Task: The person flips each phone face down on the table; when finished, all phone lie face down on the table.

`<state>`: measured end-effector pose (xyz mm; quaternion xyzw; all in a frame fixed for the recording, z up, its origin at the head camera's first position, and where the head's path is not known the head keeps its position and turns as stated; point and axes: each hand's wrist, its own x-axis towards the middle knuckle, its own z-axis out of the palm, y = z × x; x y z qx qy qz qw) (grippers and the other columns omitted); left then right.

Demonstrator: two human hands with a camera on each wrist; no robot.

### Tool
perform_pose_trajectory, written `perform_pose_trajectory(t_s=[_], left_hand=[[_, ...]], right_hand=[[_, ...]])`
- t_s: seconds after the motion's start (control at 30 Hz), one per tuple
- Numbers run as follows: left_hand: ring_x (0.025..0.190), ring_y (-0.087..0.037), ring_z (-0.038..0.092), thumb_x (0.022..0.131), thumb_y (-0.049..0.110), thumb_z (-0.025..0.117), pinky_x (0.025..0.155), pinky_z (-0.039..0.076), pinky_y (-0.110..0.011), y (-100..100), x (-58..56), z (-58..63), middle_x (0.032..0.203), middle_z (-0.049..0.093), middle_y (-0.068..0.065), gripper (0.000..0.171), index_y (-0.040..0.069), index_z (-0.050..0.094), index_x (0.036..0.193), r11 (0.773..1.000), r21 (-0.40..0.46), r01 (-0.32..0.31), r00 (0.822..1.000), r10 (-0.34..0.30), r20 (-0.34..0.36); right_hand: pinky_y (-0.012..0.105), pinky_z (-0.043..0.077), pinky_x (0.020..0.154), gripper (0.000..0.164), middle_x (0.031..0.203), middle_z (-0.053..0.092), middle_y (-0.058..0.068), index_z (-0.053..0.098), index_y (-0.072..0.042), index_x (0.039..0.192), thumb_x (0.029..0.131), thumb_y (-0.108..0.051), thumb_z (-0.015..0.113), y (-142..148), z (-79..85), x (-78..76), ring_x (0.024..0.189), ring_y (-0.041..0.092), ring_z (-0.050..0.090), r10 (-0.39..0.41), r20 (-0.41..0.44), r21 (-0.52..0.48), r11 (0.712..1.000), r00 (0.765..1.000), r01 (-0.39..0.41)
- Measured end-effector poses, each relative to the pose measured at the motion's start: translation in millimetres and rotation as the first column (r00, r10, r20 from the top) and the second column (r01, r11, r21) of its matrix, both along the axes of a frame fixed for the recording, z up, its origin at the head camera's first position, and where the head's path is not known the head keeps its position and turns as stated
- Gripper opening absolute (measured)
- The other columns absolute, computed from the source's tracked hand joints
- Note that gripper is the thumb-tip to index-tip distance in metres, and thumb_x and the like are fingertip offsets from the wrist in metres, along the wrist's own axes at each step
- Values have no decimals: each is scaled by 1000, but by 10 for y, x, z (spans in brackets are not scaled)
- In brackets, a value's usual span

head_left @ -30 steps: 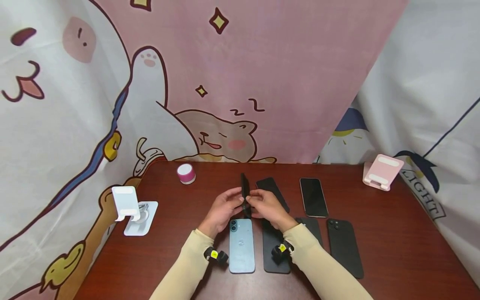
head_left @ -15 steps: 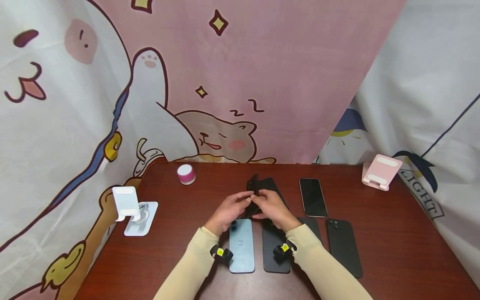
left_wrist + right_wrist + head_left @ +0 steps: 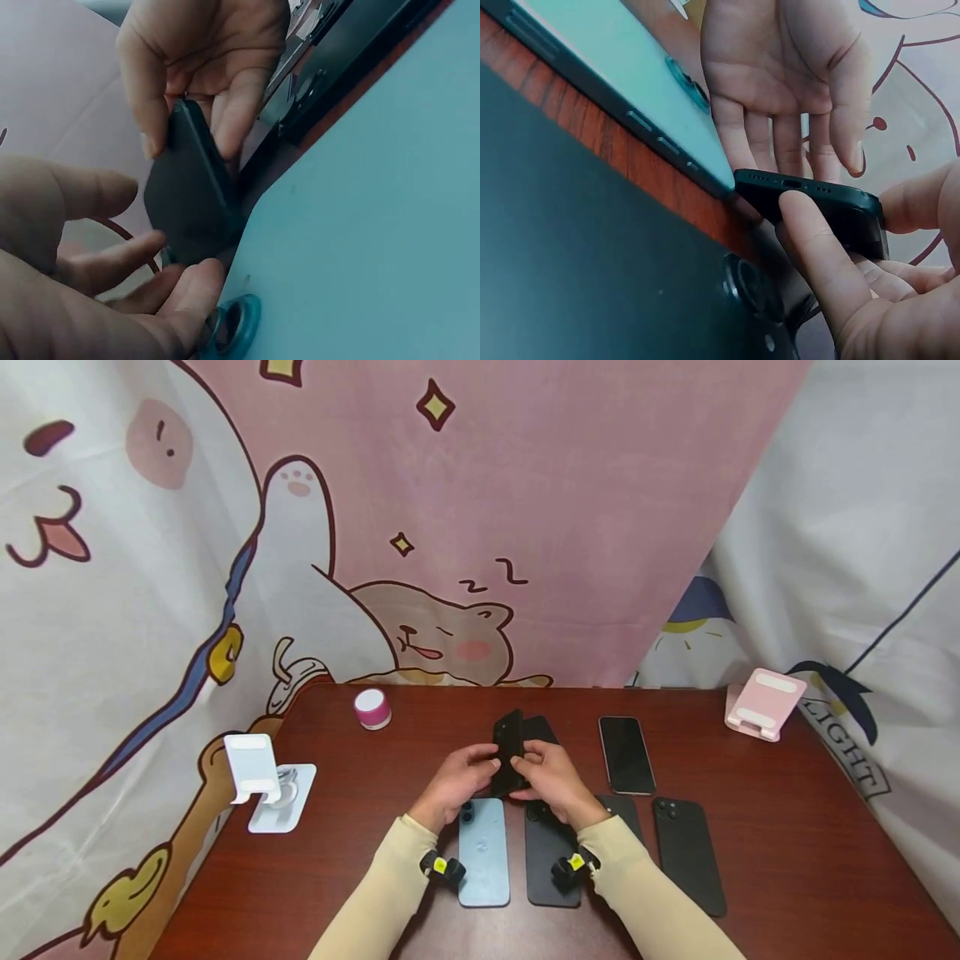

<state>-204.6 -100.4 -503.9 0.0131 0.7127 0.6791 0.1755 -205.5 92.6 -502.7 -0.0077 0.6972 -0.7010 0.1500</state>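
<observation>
A black smartphone (image 3: 508,753) is held upright and tilted above the table, ahead of a light blue phone (image 3: 483,860). My right hand (image 3: 553,781) grips it between thumb and fingers; the charging port end of the smartphone (image 3: 799,184) shows in the right wrist view. On its other side is my left hand (image 3: 459,779). In the left wrist view the left hand (image 3: 97,277) has its thumb apart from the phone, with fingertips at the phone's lower edge; whether they touch cannot be told. A dark phone (image 3: 547,881) lies face down below my right wrist.
Beyond the right hand lies another dark phone (image 3: 542,729), partly covered. Further right are a screen-up phone (image 3: 627,756), a black phone (image 3: 688,856) and a half-hidden phone (image 3: 624,814). A white phone stand (image 3: 251,760), pink stand (image 3: 767,700) and pink-white round object (image 3: 372,708) stand around.
The held smartphone has shifted slightly right and turned from edge-on to show more of its flat face. My left hand has moved right with it, and its grip has loosened.
</observation>
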Motion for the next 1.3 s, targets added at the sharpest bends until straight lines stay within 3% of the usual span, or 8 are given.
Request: perform_pose_trajectory(t_s=[0.13, 0.3, 0.57, 0.93, 1.07, 1.3], left_hand=[[134, -36, 61, 107, 14, 59, 114, 49, -55, -2, -10, -30, 151, 55, -25, 48, -3, 49, 151, 994, 85, -72, 997, 70, 31], [122, -28, 66, 108, 16, 58, 105, 56, -47, -38, -1, -26, 143, 63, -20, 48, 1, 49, 152, 977, 181, -113, 991, 96, 98], [111, -23, 68, 105, 10, 60, 89, 60, -36, -104, 36, 1, 141, 65, -19, 45, 2, 52, 149, 960, 228, -160, 986, 145, 83], [104, -16, 68, 104, 2, 60, 86, 61, -35, -133, 61, 41, 142, 60, -24, 47, -1, 53, 151, 959, 206, -194, 981, 193, 24], [107, -20, 68, 104, 0, 59, 91, 63, -40, -127, 50, 38, 141, 57, -27, 48, -4, 52, 151, 962, 165, -216, 976, 218, 7], [123, -33, 66, 104, 1, 60, 102, 59, -47, -126, 20, -20, 147, 55, -33, 49, -11, 49, 150, 966, 81, -245, 970, 244, 19]], right_hand=[[46, 66, 76, 43, 134, 66, 32, 53, 7, 146, 106, -7, 60, -6, 53, 45, 114, 45, 73, 21, -30, -21, 1000, 999, -22], [50, 65, 78, 42, 136, 67, 30, 54, 4, 146, 106, -7, 61, -30, 166, 119, 110, 40, 75, 54, -67, -39, 998, 996, -56], [51, 65, 78, 51, 133, 66, 31, 46, 1, 152, 104, -3, 61, -58, 254, 164, 106, 39, 77, 55, -72, -20, 998, 996, -57], [43, 67, 74, 53, 133, 68, 28, 51, 2, 151, 100, -4, 66, -7, 101, 65, 96, 29, 78, -3, -107, 92, 996, 994, 13], [41, 67, 71, 53, 137, 65, 29, 54, 3, 150, 99, -1, 67, -30, 38, 27, 99, 32, 77, -29, -128, 128, 991, 991, 46], [39, 66, 76, 49, 137, 67, 28, 56, 6, 147, 99, 1, 66, -100, -50, -15, 108, 34, 76, -5, -139, 202, 979, 990, 33]])
